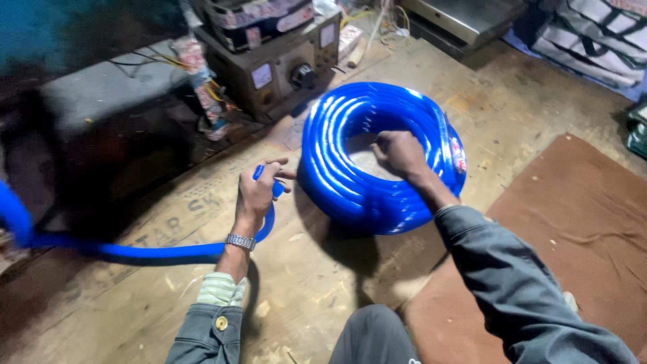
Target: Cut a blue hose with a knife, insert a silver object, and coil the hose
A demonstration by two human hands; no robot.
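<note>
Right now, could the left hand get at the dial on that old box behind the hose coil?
Probably yes: the dial faces the left hand, with bare floor between, though that hand grips the hose.

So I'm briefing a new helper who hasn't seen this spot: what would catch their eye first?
The glossy blue hose coil in the middle of the wooden floor, with the right hand reaching into its centre. Next, the left hand gripping a loose hose length trailing left. Behind sits a metal box with dials.
</note>
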